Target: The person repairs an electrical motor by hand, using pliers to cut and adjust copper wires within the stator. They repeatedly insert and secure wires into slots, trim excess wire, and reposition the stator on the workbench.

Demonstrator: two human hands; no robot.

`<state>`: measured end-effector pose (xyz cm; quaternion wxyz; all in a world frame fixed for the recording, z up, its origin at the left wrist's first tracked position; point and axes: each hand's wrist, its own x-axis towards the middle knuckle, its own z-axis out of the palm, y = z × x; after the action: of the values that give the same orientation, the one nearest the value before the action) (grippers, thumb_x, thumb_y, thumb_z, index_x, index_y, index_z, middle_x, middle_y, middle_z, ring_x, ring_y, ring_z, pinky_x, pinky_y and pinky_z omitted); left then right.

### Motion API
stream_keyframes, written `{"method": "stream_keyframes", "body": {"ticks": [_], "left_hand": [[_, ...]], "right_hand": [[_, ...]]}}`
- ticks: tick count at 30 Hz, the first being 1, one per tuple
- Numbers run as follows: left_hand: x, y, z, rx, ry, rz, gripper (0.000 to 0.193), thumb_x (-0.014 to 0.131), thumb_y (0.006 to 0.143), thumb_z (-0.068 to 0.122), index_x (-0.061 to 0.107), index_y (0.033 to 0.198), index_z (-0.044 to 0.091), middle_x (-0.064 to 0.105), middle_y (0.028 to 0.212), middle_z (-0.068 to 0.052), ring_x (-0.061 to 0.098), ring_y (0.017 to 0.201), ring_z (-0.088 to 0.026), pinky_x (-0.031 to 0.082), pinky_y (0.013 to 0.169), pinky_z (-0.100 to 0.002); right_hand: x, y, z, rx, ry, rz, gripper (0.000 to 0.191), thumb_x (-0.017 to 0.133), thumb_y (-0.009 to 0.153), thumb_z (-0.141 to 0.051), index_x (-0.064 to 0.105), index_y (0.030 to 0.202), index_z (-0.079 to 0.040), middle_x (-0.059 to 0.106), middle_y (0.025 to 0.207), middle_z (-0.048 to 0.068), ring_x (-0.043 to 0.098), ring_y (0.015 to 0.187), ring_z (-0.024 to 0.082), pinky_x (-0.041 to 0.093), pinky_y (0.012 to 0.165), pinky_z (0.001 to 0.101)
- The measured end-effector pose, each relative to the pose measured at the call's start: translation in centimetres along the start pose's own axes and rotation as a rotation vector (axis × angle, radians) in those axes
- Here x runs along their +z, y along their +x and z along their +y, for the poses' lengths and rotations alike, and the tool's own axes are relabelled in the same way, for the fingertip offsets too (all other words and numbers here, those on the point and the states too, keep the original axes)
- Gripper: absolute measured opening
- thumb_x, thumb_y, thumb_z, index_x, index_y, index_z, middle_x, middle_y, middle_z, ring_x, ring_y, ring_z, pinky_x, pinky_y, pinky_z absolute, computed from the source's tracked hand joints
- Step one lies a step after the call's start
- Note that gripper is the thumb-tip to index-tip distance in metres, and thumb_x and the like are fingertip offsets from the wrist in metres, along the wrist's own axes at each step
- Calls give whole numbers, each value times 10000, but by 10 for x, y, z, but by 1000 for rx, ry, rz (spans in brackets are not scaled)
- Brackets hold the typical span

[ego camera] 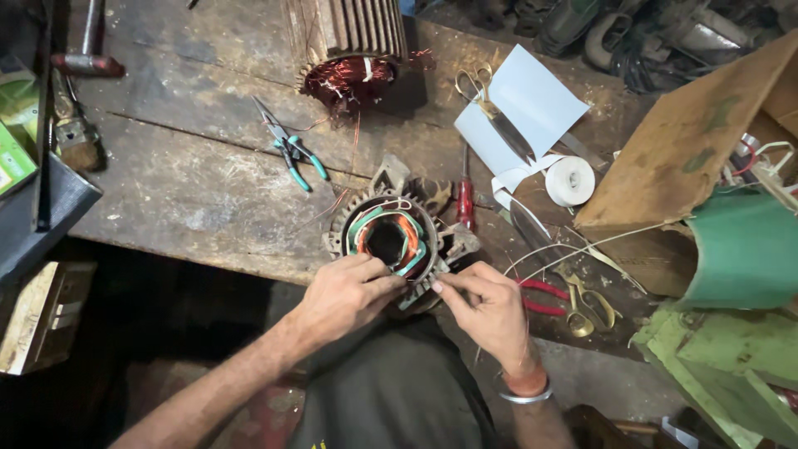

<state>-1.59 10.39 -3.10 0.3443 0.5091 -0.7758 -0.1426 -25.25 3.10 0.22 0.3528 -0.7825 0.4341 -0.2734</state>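
Both bare forearms reach up from the lower edge and converge toward the centre. The left hand [349, 291] lies knuckles up, its fingers [384, 287] curled and pinched together. The right hand [486, 303] faces it, fingers [449, 284] bent inward, tips nearly meeting the left's; they seem to pinch something, though it is too small to tell.

Bare forearms, no sleeves in view. On the wrist of the right hand [490, 309], a reddish-orange thread band [527, 383] and, just nearer, a thin silver metal bangle [525, 398]. Nothing worn on the left hand [349, 295]. Dark grey garment [391, 391] over the lap between.
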Motion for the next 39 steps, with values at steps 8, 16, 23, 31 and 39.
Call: {"method": "stream_keyframes", "body": {"ticks": [8, 16, 23, 31, 39], "left_hand": [[2, 19, 20, -135, 84, 32, 143, 799, 754, 169, 734, 867, 112, 577, 776, -51, 594, 749, -269, 492, 652, -405], [5, 19, 24, -127, 116, 46, 161, 795, 747, 149, 731, 890, 114, 571, 772, -40, 580, 741, -260, 488, 667, -408], [8, 17, 23, -107, 133, 43, 207, 786, 725, 138, 740, 926, 115, 574, 791, -31, 575, 747, -253, 487, 661, -401], [10, 16, 24, -102, 205, -8, 214, 767, 715, 123, 745, 928, 126, 574, 796, -27, 585, 764, -249, 508, 651, -387], [9, 18, 23, -88, 226, -1, 200, 768, 758, 148, 757, 957, 144, 573, 784, -20, 580, 738, -240, 509, 612, -381]], "right_hand": [[5, -9, 2, 21, 18, 40, 156, 825, 820, -112, 815, 965, -55, 655, 718, 26, 436, 474, 80, 361, 445, 271], [0, -48, 24, 138, 33, 30, 152, 753, 883, -115, 793, 1007, -38, 636, 707, 48, 504, 506, 107, 398, 479, 274], [-17, -152, 108, 417, 168, -70, 245, 710, 944, -227, 791, 1069, -32, 759, 752, -28, 625, 668, 22, 505, 586, 218], [-26, -240, 169, 958, 412, -39, 258, 697, 939, -190, 819, 1082, -15, 563, 634, 3, 441, 534, 81, 337, 482, 247], [-50, -255, 180, 147, -77, 7, 245, 631, 1024, -206, 738, 1157, -30, 694, 880, 139, 655, 792, 149, 531, 687, 266]]}}
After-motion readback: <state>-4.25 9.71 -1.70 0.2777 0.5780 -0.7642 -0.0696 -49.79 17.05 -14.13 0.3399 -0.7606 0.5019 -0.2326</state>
